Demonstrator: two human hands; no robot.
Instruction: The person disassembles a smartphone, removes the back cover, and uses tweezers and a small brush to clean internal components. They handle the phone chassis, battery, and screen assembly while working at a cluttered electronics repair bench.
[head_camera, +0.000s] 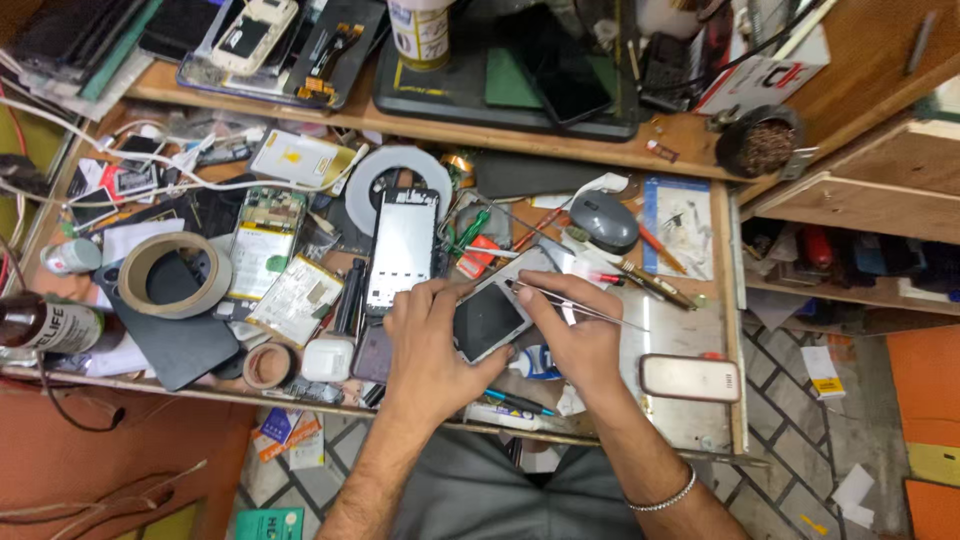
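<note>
The left hand (430, 345) clamps a small dark-screened phone (488, 320) against the surface (690, 415), fingers curled over its left edge, seemingly to keep it from sliding. The right hand (575, 325) pinches a pair of thin metal tweezers (580, 305), tips resting at the phone's upper right corner, likely for fine work. The phone lies near the front edge, about midway along. Just behind it stands a stripped phone frame (403, 250); a grey mouse (604, 220) sits further back, and a tape roll (175, 275) lies toward the left edge.
</note>
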